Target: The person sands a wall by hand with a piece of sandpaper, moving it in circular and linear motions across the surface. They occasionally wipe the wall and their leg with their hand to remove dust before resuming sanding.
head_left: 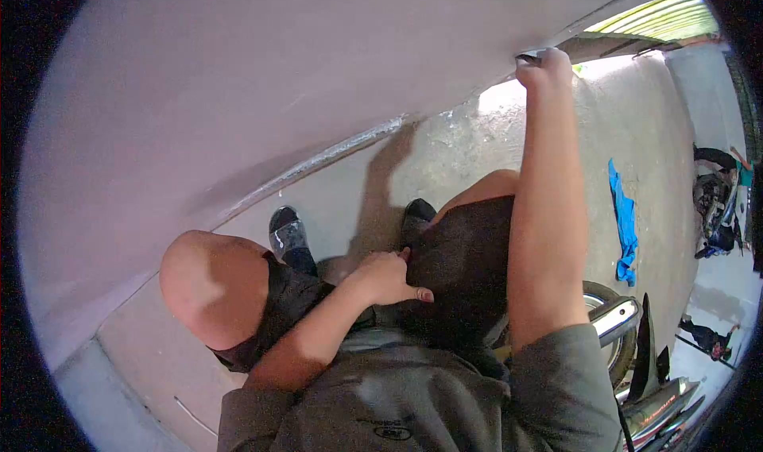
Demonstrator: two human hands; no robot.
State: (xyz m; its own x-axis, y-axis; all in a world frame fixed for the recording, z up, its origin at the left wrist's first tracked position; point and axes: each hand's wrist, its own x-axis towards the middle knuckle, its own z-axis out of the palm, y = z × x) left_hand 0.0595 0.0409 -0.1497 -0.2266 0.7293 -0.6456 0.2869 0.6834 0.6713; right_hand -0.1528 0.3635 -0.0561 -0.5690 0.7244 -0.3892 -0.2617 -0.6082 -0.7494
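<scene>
Stretched far forward, my right hand point(548, 69) is closed against the pale wall point(262, 71), near its far end. A small flat tool point(528, 59), dark with a light edge, shows in its fingers; its exact kind is too small to make out. My left hand point(387, 279) lies over the dark shorts point(461, 261) on my lap. Its thumb and one finger are spread apart, and nothing is visible in it. The other fingers are partly hidden.
A strip of pale residue point(342, 146) runs along the wall's foot. A blue cloth point(624, 222) lies on the concrete floor point(588, 134). Close on my right stands a motorcycle point(620, 325); another motorcycle point(718, 202) is farther off. Bright light enters at the far end.
</scene>
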